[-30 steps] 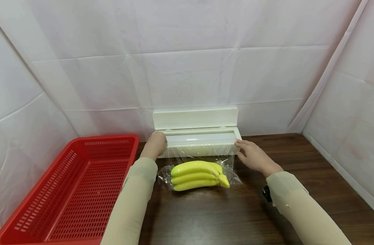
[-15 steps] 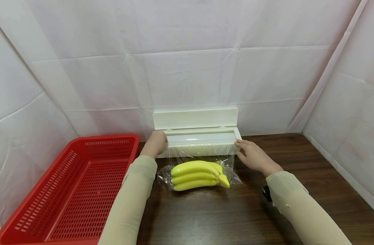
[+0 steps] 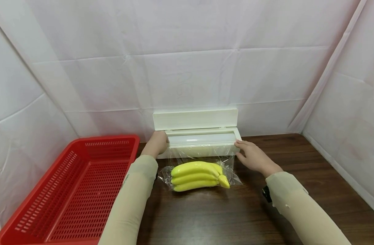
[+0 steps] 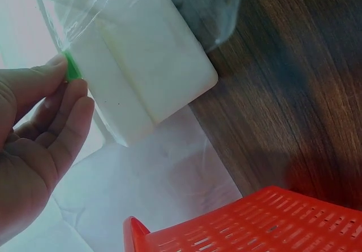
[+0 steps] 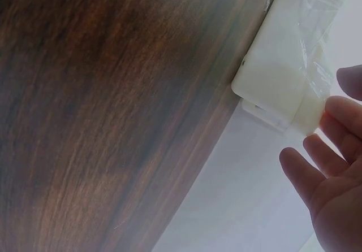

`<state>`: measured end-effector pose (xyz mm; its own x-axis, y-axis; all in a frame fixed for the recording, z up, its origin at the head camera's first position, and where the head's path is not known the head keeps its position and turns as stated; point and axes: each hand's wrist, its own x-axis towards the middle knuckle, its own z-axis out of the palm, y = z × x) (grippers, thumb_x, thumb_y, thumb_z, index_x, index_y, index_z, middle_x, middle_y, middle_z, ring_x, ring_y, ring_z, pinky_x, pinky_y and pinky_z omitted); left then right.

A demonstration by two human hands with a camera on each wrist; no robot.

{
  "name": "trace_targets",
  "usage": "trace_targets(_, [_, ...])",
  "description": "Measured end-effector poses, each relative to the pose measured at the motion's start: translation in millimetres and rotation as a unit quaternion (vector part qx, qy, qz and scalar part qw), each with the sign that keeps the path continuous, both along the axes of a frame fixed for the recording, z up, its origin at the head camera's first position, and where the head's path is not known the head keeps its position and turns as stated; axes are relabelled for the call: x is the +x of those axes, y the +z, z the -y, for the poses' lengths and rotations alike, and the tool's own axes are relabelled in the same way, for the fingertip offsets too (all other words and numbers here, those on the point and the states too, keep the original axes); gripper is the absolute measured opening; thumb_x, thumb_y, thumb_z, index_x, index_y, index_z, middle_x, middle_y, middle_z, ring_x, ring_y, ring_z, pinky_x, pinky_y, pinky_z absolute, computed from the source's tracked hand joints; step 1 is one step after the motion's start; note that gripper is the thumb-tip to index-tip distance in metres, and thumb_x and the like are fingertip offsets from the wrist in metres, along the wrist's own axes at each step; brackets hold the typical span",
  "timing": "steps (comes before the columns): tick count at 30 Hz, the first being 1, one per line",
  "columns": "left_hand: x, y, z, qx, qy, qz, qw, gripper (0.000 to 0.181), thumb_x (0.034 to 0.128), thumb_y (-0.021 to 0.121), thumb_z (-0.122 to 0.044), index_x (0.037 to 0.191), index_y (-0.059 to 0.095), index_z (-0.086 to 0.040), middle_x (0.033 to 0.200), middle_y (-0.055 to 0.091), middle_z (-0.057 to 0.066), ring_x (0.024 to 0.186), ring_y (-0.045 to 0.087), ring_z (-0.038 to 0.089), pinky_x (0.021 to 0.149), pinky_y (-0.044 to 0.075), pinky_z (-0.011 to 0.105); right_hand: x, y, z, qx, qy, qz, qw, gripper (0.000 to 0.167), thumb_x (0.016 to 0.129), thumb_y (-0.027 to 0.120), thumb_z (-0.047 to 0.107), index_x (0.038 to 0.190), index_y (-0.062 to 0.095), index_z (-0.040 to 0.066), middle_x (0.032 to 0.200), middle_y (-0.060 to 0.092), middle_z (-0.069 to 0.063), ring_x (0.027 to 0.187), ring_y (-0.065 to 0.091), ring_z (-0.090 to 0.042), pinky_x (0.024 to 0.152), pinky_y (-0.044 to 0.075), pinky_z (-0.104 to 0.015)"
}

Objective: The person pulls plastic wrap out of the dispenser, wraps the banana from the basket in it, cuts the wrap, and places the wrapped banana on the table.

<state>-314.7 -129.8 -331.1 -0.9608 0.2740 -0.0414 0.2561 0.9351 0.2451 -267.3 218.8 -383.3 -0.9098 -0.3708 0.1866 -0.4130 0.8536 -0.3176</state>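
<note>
A white cling film box stands at the back of the table with its lid raised and a roll of film inside. At its left end, my left hand pinches a small green slider between thumb and fingers, on the box's edge. The fingers of my right hand are loosely spread, and their tips touch the box's right corner, seen too in the right wrist view. Clear film runs from the box's front down to a bunch of yellow bananas, which lies wrapped in it on the table.
To the left of my left arm stands a red perforated plastic basket. The dark wooden table reaches back to a white cloth wall, with more white cloth at both sides.
My left hand has slid very slightly to the right along the box's front edge. The right hand, the bananas and the basket have stayed in place.
</note>
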Motion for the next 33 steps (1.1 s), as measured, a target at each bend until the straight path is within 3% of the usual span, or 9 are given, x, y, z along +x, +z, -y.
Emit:
trace_targets(3, [-0.8,-0.3,0.2,-0.005,0.002,0.001,1.0,0.041,0.0853,0.046,0.001,0.047,0.043,-0.014,0.049,0.036,-0.003,0.055,0.03,0.013,0.055,0.032,0.025,0.2,0.5,0.5,0.002,0.001,-0.001,1.0,0.046,0.094,0.053,0.011,0.135,0.046,-0.006,0.143,0.042,-0.024,0.132,0.038,-0.041,0.105,0.034,-0.054])
trace_targets(10, [-1.1,0.6,-0.6,-0.003,-0.008,0.005,1.0,0.039,0.0855,0.047,0.0,0.049,0.043,-0.012,0.049,0.028,-0.003,0.055,0.025,0.013,0.055,0.028,0.025,0.2,0.2,-0.5,0.003,-0.001,0.0,1.0,0.046,0.094,0.053,0.011,0.135,0.045,-0.006,0.143,0.041,-0.024,0.133,0.037,-0.041,0.105,0.033,-0.054])
trace_targets(16, [0.3,3.6,-3.4,-0.001,-0.016,-0.001,0.9999,0.034,0.0858,0.05,-0.001,0.055,0.062,-0.007,0.052,0.044,-0.003,0.058,0.033,0.012,0.061,0.035,0.026,-0.7,-1.2,-2.6,0.006,-0.004,0.002,1.0,0.047,0.094,0.053,0.012,0.136,0.044,-0.006,0.144,0.04,-0.024,0.133,0.036,-0.041,0.106,0.033,-0.054])
trace_targets(21, [0.6,3.8,-5.4,0.001,-0.024,-0.009,0.9997,0.044,0.0834,0.047,0.002,0.043,0.041,-0.014,0.045,0.028,-0.004,0.055,0.026,0.013,0.073,0.036,0.032,-0.6,-1.0,-3.4,0.006,-0.007,0.003,1.0,0.047,0.094,0.052,0.012,0.136,0.044,-0.006,0.144,0.04,-0.024,0.133,0.036,-0.042,0.106,0.032,-0.055])
trace_targets(24, [1.3,4.0,-5.6,-0.002,-0.031,-0.02,0.9993,0.045,0.0822,0.047,0.002,0.041,0.038,-0.016,0.043,0.027,-0.005,0.055,0.027,0.013,0.083,0.035,0.035,-0.2,-0.8,-3.3,0.007,-0.004,-0.001,1.0,0.046,0.094,0.052,0.012,0.136,0.045,-0.006,0.144,0.041,-0.024,0.133,0.036,-0.042,0.106,0.032,-0.055])
trace_targets(30, [2.0,4.3,-4.2,-0.004,-0.032,-0.019,0.9993,0.04,0.0829,0.049,0.0,0.044,0.049,-0.013,0.044,0.034,-0.006,0.054,0.031,0.012,0.078,0.037,0.032,-1.2,-0.8,-1.6,0.003,-0.002,-0.006,1.0,0.047,0.094,0.053,0.012,0.136,0.044,-0.007,0.143,0.041,-0.024,0.133,0.037,-0.041,0.106,0.033,-0.054])
trace_targets(33, [1.3,3.6,-3.8,-0.005,-0.03,-0.017,0.9994,0.034,0.085,0.05,-0.002,0.054,0.065,-0.008,0.048,0.048,-0.004,0.058,0.038,0.012,0.078,0.041,0.032,-0.8,-0.8,-1.0,0.004,-0.001,-0.006,1.0,0.047,0.094,0.053,0.012,0.135,0.045,-0.007,0.143,0.041,-0.025,0.133,0.037,-0.042,0.106,0.033,-0.054])
